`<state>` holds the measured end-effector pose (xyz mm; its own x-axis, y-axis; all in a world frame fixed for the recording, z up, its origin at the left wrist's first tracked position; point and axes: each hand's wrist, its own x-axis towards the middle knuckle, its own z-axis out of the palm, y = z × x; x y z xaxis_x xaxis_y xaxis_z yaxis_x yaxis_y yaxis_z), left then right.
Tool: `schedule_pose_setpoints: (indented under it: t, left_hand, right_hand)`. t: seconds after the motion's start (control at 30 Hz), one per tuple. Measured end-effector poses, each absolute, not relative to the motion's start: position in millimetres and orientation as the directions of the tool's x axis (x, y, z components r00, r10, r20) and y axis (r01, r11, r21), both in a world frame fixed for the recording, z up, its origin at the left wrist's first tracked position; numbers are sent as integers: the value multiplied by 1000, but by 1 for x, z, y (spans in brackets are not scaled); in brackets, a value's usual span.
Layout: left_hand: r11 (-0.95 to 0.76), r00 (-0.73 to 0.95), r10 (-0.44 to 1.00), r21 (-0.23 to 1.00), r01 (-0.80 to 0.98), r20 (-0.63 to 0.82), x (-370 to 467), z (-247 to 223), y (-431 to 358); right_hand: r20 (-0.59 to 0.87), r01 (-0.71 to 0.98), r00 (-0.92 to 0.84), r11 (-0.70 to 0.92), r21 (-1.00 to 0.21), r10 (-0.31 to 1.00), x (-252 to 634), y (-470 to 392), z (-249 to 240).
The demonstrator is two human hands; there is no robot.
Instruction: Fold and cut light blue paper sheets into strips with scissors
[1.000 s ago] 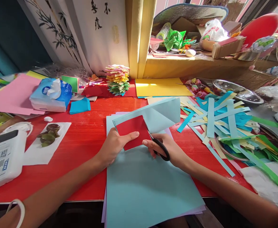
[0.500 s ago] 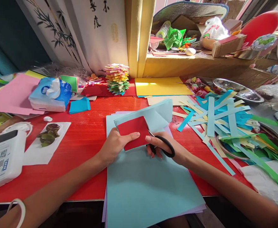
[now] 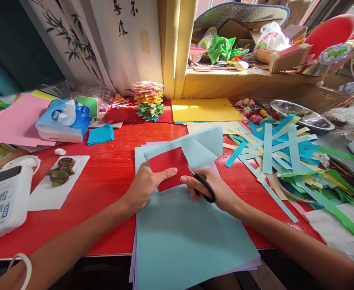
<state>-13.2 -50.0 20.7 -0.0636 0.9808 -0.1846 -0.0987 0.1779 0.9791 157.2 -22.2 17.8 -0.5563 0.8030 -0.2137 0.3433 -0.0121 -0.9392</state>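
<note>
My left hand (image 3: pixel 145 183) is closed on a red paper square (image 3: pixel 168 163), thumb on top, pressed against light blue paper behind it. That light blue sheet (image 3: pixel 205 143) sticks out beyond the square's upper right edge. In my right hand (image 3: pixel 209 185) are black-handled scissors (image 3: pixel 209 191), fingers in the loops. Their blades run along the right edge of the red square, partly hidden by the paper. Beneath both hands lies a stack of large light blue sheets (image 3: pixel 195 241), with lilac sheets showing at its borders.
Cut paper strips (image 3: pixel 267 149) heap on the right, beside a metal bowl (image 3: pixel 300 114). At the back stand a folded-paper stack (image 3: pixel 149 100) and yellow sheets (image 3: pixel 205 109). Left are a tissue pack (image 3: pixel 63 121), small blue squares (image 3: pixel 100 134) and a white container (image 3: pixel 6 205) on the red table (image 3: pixel 104 225).
The scissors and my right hand have shifted slightly left and the handles look closer together. The light blue flap has swung a little to the right. My left hand keeps its hold.
</note>
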Motion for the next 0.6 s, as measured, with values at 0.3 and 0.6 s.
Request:
schedule_pose_setpoints:
  t: [0.3,0.6]
  left_hand:
    - [192,15,981,972,-135,-192,-16,19,-50]
    - [182,-39,980,950,-252,-198,-27,15,-44]
  right_hand:
    - [-283,336,-622,-78,-939,730,158,-16,21]
    - [-331,321,-666,-143,-936,669,159,-12,18]
